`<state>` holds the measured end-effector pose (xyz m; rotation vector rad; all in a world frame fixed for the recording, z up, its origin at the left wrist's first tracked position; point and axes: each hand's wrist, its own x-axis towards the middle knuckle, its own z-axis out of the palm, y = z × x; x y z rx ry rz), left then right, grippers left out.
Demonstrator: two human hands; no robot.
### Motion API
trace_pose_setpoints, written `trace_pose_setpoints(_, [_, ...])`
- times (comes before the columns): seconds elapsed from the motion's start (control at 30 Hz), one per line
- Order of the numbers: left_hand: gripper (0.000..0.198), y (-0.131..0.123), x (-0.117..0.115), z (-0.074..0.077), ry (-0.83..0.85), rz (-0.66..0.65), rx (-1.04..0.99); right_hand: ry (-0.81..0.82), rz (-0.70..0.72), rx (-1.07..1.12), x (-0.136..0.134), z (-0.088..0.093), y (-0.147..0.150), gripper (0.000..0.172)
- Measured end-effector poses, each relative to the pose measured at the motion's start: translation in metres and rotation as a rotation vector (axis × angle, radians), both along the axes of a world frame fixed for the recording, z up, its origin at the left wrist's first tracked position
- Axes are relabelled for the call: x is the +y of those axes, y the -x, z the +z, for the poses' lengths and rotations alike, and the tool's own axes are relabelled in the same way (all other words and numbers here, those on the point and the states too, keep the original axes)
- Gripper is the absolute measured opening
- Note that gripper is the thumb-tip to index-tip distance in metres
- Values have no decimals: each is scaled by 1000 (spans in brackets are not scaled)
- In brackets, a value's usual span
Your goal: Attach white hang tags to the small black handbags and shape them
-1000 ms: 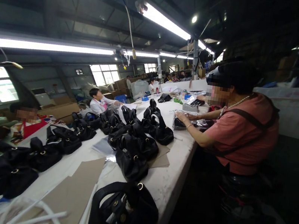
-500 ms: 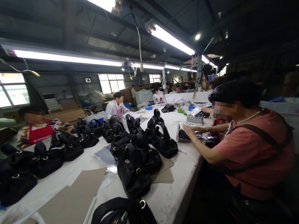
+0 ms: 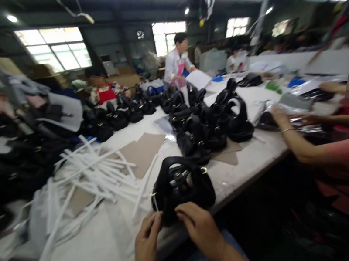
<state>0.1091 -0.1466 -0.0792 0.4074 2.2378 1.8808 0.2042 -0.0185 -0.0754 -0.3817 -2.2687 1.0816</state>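
A small black handbag (image 3: 182,184) with gold rings stands at the near edge of the white table (image 3: 111,239). My right hand (image 3: 200,227) rests against its lower front, fingers curled on the leather. My left hand (image 3: 148,236) is at the bag's lower left corner, its fingers pinched together on a small part I cannot make out. The picture is smeared by motion.
A heap of white sticks (image 3: 95,171) and brown card sheets (image 3: 141,151) lies left of the bag. Rows of black handbags (image 3: 208,127) run down the table. A person in a salmon shirt (image 3: 348,162) works at the right edge; other workers sit across the table.
The view has swung down and to the left. Both my hands and the near handbag have come into sight; the white sticks are now in full view.
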Motion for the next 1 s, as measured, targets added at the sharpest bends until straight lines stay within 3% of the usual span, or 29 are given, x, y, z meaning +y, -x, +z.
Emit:
trace_pose_setpoints(0.17, [30, 8, -11, -25, -105, -93, -108, -90, 31, -38, -2, -15, -6, 25])
trace_pose_setpoints(0.33, [27, 15, -13, -21, -39, 24, 104, -147, 84, -41, -13, -20, 4, 28])
trace_pose_setpoints(0.4, [23, 25, -12, -21, 31, -34, 239, -141, 97, -41, -16, -18, 8, 28])
trace_pose_setpoints(0.53, [17, 50, -4, -26, 97, -273, 375, -125, 121, -51, -17, -17, 12, 27])
trace_pose_setpoints(0.67, [18, 67, -3, -23, 35, -282, 454, -120, 127, -58, -15, -19, 9, 25])
trace_pose_setpoints(0.73, [20, 67, -8, -16, 1, -225, 370, -108, 117, -56, -14, -20, 8, 25])
trace_pose_setpoints(0.87, [31, 57, -16, -7, -112, -228, -51, -60, 97, -22, -13, -18, 14, 24])
trace_pose_setpoints(1.0, [31, 49, -14, -18, -130, -114, -88, -57, 108, -34, -15, -15, 23, 24])
